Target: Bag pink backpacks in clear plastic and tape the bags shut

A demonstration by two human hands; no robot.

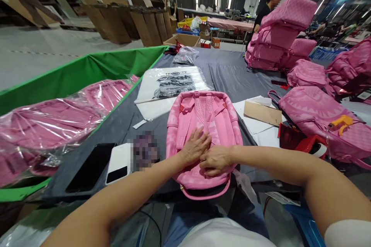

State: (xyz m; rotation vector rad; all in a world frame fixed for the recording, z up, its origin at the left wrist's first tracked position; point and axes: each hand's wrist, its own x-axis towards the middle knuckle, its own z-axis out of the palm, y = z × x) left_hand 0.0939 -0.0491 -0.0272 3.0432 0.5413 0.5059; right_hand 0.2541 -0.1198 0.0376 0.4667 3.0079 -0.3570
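Both hands are on one pink backpack (pixel 224 133). The left hand (pixel 197 146) lies nearly flat, its fingers a bit apart, and nothing shows in its grip. The right hand (pixel 216 161) is curled, its fingertips bent down to the cloth; I cannot tell if it pinches any. The hands sit side by side, so neither is nearer. The backpack is right under them, strap side up, its long side running straight away from the person. A thin pink loop (pixel 207 198) bends out at the near end. The backpack looks soft, with round corners, flat straps (pixel 188 106) and a mesh strip (pixel 204 104) full of tiny holes.

Smooth dark gray cloth covers the worktop (pixel 228 75). Touching or near the backpack's far left corner is a thin white plastic bag (pixel 171 85) with black print. To the left lies a flat black slab (pixel 89 168), like a phone. To the right, stiff brown cardboard (pixel 262 113) lies on white paper (pixel 268 138). Farther right is a puffy second backpack (pixel 304 104) with an orange tag gun (pixel 341 122).
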